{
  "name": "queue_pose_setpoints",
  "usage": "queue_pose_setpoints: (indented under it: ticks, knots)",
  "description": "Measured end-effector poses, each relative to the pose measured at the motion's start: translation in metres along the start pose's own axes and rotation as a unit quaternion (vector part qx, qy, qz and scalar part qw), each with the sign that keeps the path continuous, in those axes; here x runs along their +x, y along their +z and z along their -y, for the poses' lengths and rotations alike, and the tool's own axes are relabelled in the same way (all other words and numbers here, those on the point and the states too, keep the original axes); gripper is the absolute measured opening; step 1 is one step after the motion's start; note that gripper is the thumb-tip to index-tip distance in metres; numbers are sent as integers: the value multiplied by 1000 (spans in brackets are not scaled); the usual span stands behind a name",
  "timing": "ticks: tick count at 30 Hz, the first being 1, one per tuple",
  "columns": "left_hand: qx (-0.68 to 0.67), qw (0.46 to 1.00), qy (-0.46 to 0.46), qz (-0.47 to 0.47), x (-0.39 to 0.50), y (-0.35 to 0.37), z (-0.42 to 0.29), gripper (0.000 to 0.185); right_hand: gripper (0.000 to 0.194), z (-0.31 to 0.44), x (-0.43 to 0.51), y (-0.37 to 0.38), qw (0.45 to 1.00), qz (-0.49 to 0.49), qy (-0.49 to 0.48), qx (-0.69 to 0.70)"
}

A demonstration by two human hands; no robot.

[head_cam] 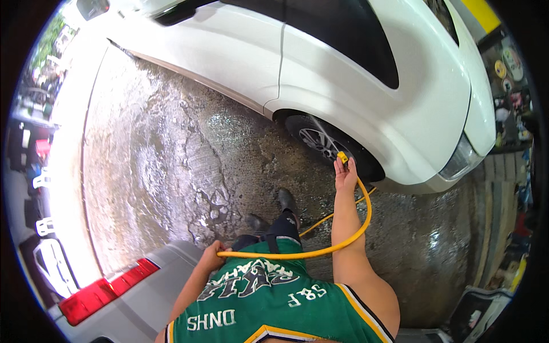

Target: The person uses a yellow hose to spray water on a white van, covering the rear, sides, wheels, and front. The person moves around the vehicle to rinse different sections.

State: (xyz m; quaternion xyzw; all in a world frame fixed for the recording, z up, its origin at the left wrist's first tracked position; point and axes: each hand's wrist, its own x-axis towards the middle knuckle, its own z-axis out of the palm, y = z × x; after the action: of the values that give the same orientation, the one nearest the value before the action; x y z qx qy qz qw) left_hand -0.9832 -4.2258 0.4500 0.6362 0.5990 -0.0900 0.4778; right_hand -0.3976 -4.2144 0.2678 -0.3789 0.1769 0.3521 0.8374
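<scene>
My right hand (345,176) is stretched out and holds a yellow spray nozzle (342,157). A thin jet of water runs from it towards the wheel (318,138) of a white car (343,81), near the top of the tyre. From the nozzle a yellow hose (317,254) loops around my right forearm and crosses in front of my waist. At its other visible end, my left hand (213,254) grips the hose beside my hip. A further stretch of hose shows behind my right arm, above the ground.
Wet, cracked concrete (171,141) lies underfoot, where my dark boots (287,200) stand. Close on my left is a grey vehicle with a red tail light (107,291). Planks (493,227) and assorted items line the right edge. A dark bin-like object (480,315) sits at lower right.
</scene>
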Motion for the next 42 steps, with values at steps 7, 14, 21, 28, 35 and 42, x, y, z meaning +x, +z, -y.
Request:
queue_pose_setpoints:
  ticks: [7, 14, 21, 28, 35, 42]
  knots:
    - [37, 998, -35, 28, 13, -7, -42, 32, 37, -50, 52, 0, 978, -28, 72, 191]
    - [72, 992, -92, 46, 15, -24, -55, 29, 34, -98, 82, 20, 935, -20, 106, 339]
    - [74, 991, -99, 54, 15, -20, -57, 23, 21, -83, 113, 36, 946, 31, 68, 315]
    - [68, 992, -99, 41, 22, -14, -52, 30, 30, -89, 128, 62, 942, 80, 116, 304]
    - [45, 991, -110, 54, 11, -5, -50, 33, 31, -112, 136, 75, 983, 72, 136, 99]
    - [46, 988, -138, 47, 4, 11, -37, 34, 26, -124, 136, 85, 991, 72, 111, -30]
